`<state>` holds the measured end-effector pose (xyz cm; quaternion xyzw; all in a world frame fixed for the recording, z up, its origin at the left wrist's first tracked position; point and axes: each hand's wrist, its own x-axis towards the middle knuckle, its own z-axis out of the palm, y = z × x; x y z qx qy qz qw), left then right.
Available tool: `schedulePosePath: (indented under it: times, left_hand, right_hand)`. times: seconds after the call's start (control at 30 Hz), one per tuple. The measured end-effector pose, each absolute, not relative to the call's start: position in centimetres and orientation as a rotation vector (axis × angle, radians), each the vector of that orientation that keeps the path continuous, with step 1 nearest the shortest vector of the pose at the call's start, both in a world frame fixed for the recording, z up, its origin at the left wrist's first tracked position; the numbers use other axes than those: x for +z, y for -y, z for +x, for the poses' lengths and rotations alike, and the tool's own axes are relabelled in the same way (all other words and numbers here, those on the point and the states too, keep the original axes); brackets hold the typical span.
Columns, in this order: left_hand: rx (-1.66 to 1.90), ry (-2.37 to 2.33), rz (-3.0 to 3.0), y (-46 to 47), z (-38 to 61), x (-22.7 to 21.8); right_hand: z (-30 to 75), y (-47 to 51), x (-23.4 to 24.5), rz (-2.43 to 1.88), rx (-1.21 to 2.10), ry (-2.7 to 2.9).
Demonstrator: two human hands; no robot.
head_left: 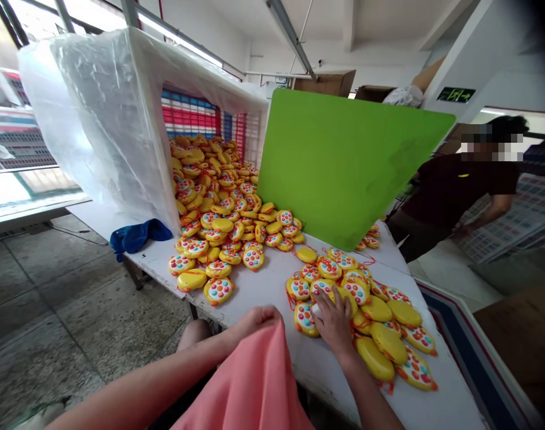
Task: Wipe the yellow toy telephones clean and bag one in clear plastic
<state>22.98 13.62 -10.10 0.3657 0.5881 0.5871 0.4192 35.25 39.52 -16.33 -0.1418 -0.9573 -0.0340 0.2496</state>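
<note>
My left hand [262, 315] is closed on pink cloth [254, 382], whose top it lifts close to my body; its fingers are partly hidden. My right hand [334, 319] lies with spread fingers over a pile of yellow oval toys [375, 309] on the white table [263, 292]. These toys have white faces with coloured round buttons and orange cords. Something small and white [316, 310] shows beside the right fingers; I cannot make out what it is. Nearest that hand is a toy [305, 319] lying face up.
A plastic-wrapped crate [153, 119] lies open on its side, similar toys [223, 203] spilling out. A green board [344, 161] leans between the piles. A blue cloth [140, 236] rests at the table's left edge. A co-worker [465, 185] stands at the right.
</note>
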Motion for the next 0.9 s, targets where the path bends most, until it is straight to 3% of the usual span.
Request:
schedulePosePath:
  times: [0.17, 0.27, 0.5, 0.7, 0.9]
  left_hand:
    - [0.816, -2.002, 1.594, -14.3, 19.6, -9.6]
    - [0.537, -2.451, 1.650, -16.2, 15.3, -9.3]
    - [0.349, -2.750, 1.357, -22.2, 7.4, -10.0]
    - [0.496, -2.649, 1.358, -23.6, 6.4, -9.8]
    - [1.073, -2.447, 1.368, -22.6, 10.8, -9.6]
  right_hand:
    - [33.9, -42.8, -16.1, -0.395, -0.111, 2.621]
    - [32.9, -42.9, -15.6, -0.455, -0.027, 2.533]
    - [31.5, -32.5, -14.5, -0.126, 0.686, 2.323]
    - [32.5, -27.5, -16.2, -0.276, 1.370, 2.297]
    - [31.7, -29.1, -17.2, -0.576, 1.808, 1.869]
